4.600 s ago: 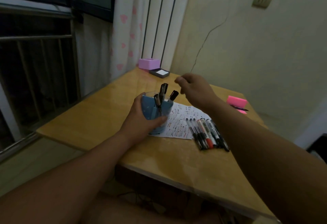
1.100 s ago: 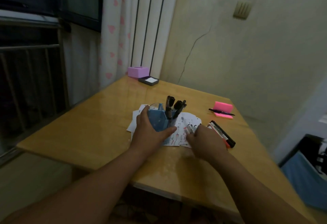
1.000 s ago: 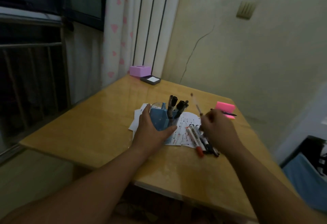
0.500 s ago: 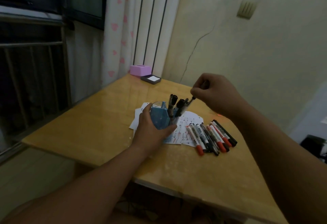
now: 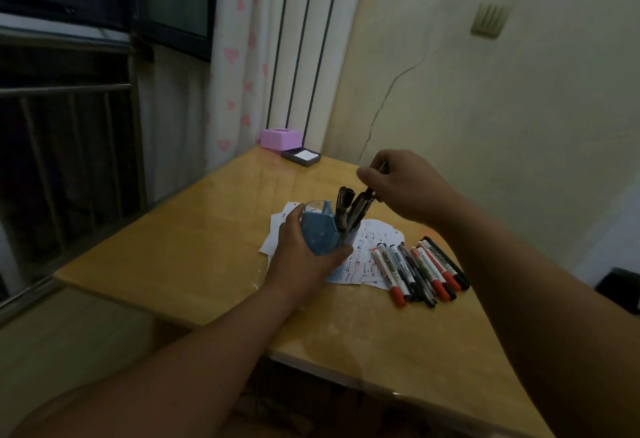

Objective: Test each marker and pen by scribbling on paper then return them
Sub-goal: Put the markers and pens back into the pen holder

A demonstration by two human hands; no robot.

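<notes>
Markers (image 5: pixel 419 269) near table (image 5: pixel 194 257) edge

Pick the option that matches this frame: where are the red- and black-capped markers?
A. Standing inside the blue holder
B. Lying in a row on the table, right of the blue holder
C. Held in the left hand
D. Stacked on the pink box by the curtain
B: the markers lie side by side on the table, right of the blue holder, which the left hand grips.
</notes>
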